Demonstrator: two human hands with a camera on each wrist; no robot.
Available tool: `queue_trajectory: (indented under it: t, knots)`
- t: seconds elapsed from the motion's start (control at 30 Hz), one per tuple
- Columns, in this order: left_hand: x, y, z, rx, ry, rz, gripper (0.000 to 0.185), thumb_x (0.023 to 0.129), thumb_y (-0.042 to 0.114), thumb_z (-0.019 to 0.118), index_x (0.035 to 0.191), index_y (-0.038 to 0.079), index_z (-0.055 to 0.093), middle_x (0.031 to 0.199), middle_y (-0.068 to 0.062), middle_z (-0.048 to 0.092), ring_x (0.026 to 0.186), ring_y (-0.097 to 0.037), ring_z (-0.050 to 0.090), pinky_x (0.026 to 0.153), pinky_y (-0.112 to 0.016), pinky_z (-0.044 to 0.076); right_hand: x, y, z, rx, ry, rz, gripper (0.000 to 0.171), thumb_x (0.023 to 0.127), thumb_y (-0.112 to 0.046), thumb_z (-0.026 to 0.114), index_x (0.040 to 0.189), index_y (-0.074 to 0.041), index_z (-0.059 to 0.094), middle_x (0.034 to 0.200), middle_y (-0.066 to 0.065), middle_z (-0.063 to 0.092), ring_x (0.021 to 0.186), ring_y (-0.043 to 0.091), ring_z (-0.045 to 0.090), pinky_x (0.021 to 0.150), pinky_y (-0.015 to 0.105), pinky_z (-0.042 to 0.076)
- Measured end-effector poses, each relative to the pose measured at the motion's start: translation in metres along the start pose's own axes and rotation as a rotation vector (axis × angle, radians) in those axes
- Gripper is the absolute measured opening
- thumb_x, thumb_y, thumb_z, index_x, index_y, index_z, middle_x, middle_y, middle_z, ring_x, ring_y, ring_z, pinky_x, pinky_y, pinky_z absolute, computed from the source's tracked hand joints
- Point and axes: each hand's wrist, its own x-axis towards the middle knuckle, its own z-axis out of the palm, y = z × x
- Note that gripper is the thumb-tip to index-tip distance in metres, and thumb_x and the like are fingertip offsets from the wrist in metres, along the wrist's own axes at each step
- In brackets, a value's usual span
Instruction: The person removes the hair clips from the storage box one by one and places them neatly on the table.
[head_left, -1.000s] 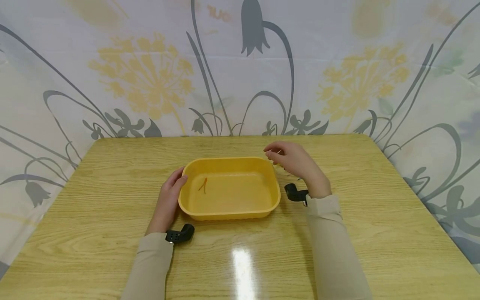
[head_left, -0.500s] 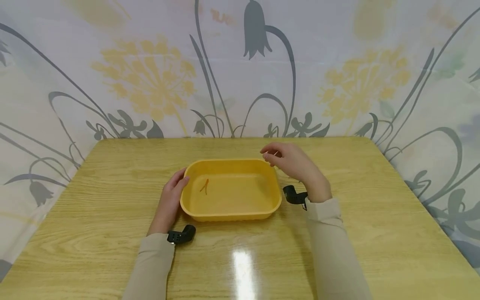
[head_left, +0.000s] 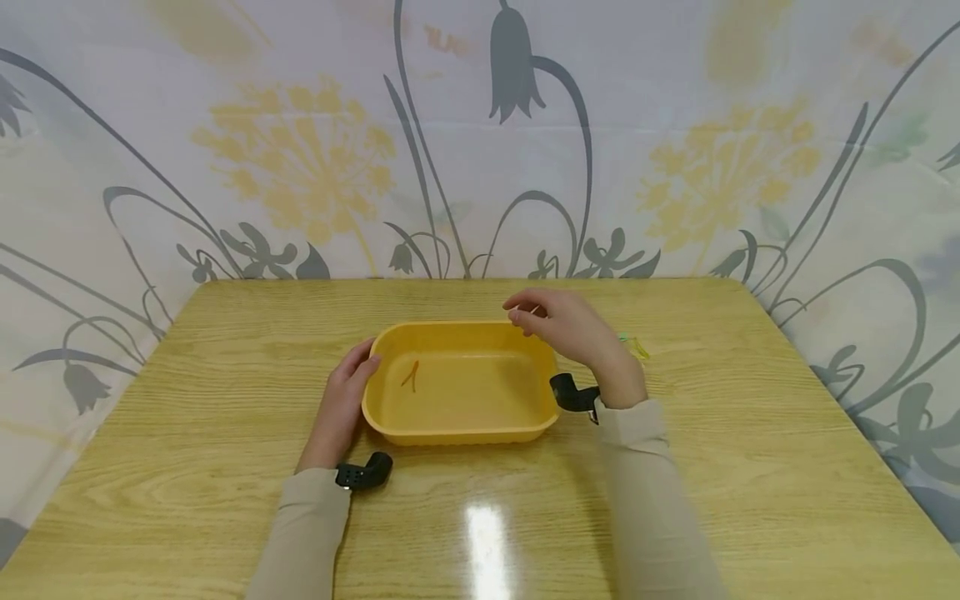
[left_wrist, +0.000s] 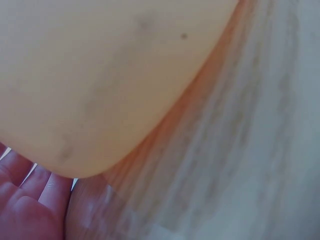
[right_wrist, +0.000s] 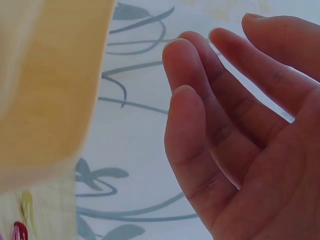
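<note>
A yellow plastic basin stands on the wooden table, with a thin orange V-shaped piece on its floor near the left end. My left hand holds the basin's left side, thumb at the rim and fingers along the outer wall. In the left wrist view the basin wall fills much of the picture. My right hand hovers at the basin's back right corner, fingers loosely bent. In the right wrist view nothing shows between the right hand's fingers, which are apart from the basin wall.
Small green and yellow looped pieces lie on the table behind the right wrist. The right wrist view has a red looped piece and a yellow one below the basin. A flower-patterned cloth hangs behind the table.
My right hand has moved left over the basin's back right corner, uncovering the green and yellow pieces. The left hand, basin and orange piece stay much as they were.
</note>
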Motion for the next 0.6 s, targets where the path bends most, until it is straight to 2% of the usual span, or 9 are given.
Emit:
queue_trajectory:
  t: [0.2, 0.4, 0.6]
  knots:
    - [-0.001, -0.001, -0.001, -0.001, -0.002, 0.013, 0.046, 0.097, 0.037, 0.043, 0.14, 0.019, 0.04, 0.143, 0.002, 0.038, 0.127, -0.014, 0.039, 0.106, -0.035, 0.032, 0.005, -0.009, 0.01, 0.011, -0.035, -0.035, 0.03, 0.096, -0.031, 0.049, 0.12, -0.016, 0.059, 0.109, 0.004, 0.064, 0.084, 0.015, 0.059, 0.08, 0.034, 0.048]
    - [-0.002, 0.003, -0.001, -0.02, -0.009, 0.015, 0.045, 0.097, 0.034, 0.043, 0.139, 0.017, 0.04, 0.142, 0.001, 0.039, 0.127, -0.014, 0.038, 0.107, -0.035, 0.031, 0.013, -0.014, 0.018, 0.009, -0.054, -0.026, 0.029, 0.096, -0.032, 0.048, 0.119, -0.018, 0.06, 0.107, 0.002, 0.064, 0.086, 0.018, 0.06, 0.078, 0.033, 0.048]
    - [0.001, 0.0, -0.001, -0.015, -0.004, 0.021, 0.044, 0.097, 0.034, 0.043, 0.138, 0.018, 0.042, 0.141, 0.002, 0.04, 0.126, -0.013, 0.039, 0.106, -0.034, 0.032, 0.02, -0.017, 0.029, 0.034, -0.135, -0.026, 0.032, 0.095, -0.029, 0.05, 0.122, -0.013, 0.058, 0.109, 0.006, 0.064, 0.088, 0.024, 0.061, 0.077, 0.033, 0.049]
